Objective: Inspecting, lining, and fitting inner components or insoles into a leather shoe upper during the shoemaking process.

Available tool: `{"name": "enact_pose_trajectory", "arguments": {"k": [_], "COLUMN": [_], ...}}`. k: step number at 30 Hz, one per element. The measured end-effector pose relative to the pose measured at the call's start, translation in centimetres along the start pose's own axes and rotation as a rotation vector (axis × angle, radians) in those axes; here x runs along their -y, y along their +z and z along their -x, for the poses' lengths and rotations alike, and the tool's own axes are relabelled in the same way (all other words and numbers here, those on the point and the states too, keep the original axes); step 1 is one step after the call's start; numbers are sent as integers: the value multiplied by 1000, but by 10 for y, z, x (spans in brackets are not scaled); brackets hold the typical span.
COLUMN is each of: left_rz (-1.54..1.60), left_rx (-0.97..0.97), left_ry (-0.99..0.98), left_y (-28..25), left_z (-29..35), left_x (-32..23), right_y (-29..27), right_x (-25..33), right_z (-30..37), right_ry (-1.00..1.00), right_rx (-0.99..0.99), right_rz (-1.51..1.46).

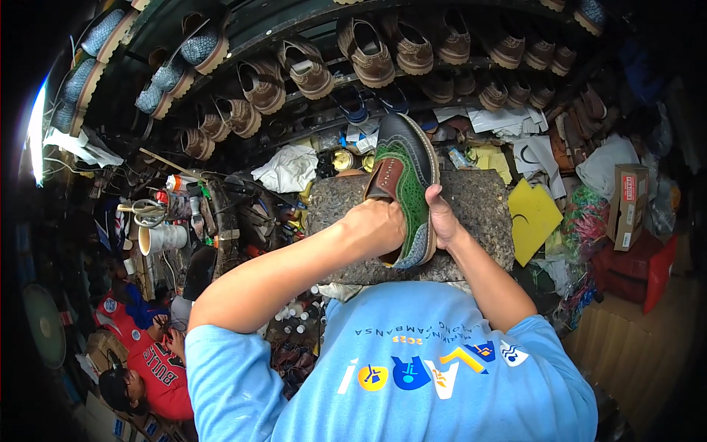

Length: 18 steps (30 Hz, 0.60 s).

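Observation:
A shoe (417, 188) with a black toe, green textured sides, a brown tongue and a blue-grey heel is tilted in front of me, toe pointing away, over a dark stone block (479, 202). My left hand (377, 223) is curled at the shoe's opening, below the tongue; its fingertips are hidden inside. Against the sole edge near the heel presses my right hand (442, 221), thumb up along the side and its other fingers hidden behind the shoe. Both hands hold the shoe.
Shelves ahead carry several brown shoes (366, 55) and blue-toed shoes (200, 48). Right of the block lie a yellow sheet (533, 221) and a cardboard box (628, 206). At left stands a white cup (163, 239) amid tools; a person in red (158, 376) sits lower left.

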<state>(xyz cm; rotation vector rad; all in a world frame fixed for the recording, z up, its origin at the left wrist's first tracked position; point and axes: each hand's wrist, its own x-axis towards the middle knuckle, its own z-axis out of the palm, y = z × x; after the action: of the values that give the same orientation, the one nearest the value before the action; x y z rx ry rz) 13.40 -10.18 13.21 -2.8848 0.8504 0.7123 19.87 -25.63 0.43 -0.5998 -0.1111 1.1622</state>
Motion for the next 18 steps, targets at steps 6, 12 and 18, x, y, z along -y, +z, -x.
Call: {"name": "enact_pose_trajectory", "arguments": {"k": [6,12,18], "left_rz": [110,33,82], "left_rx": [-516,-369,-532], "left_ry": [-197,-338,-254], "left_y": [83,71,88], "left_z": [-41,-42,-34], "left_x": [14,0,7], "right_y": [3,5,-5], "right_x": [-7,-12,-13], "right_z": [-1,4,5], "right_ry": [-31,-133,-74], "right_rx": [-111,-179,-179], "right_rz": [254,300,282]}}
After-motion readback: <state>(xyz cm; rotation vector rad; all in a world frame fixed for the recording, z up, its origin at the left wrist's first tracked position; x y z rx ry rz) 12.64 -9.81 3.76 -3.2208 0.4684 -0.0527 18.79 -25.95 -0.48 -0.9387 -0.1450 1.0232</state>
